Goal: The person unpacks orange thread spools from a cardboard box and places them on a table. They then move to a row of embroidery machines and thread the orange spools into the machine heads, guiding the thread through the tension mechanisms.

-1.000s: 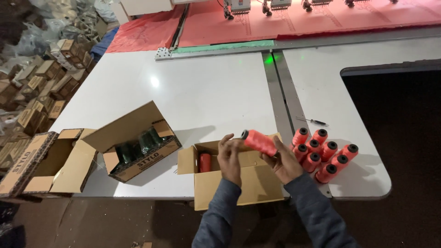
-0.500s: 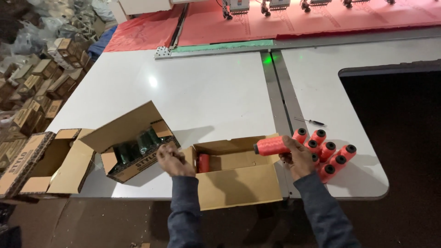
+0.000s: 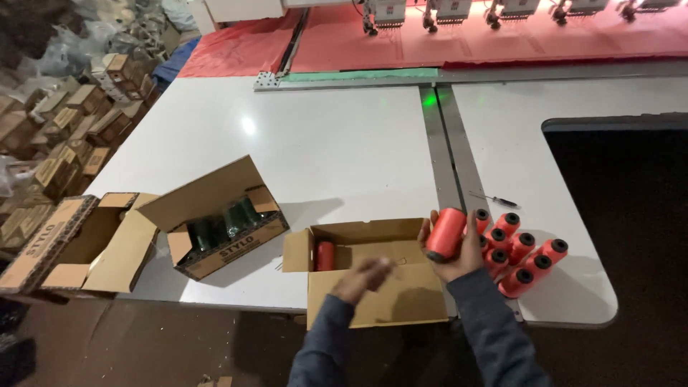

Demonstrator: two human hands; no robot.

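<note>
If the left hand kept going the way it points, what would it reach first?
Probably the red spool lying in the open box; the left hand is blurred above it, so depth is unclear.

The spool (image 3: 445, 233) in the right hand (image 3: 459, 254) is orange-red, like the spools (image 3: 519, 251) with black cores at right. The boxes (image 3: 215, 222) are plain brown; the left one holds dark green spools (image 3: 222, 228). The table (image 3: 322, 150) is white, the far cloth (image 3: 502, 39) red.

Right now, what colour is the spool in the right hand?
Orange-red spool, right hand, head view.
</note>
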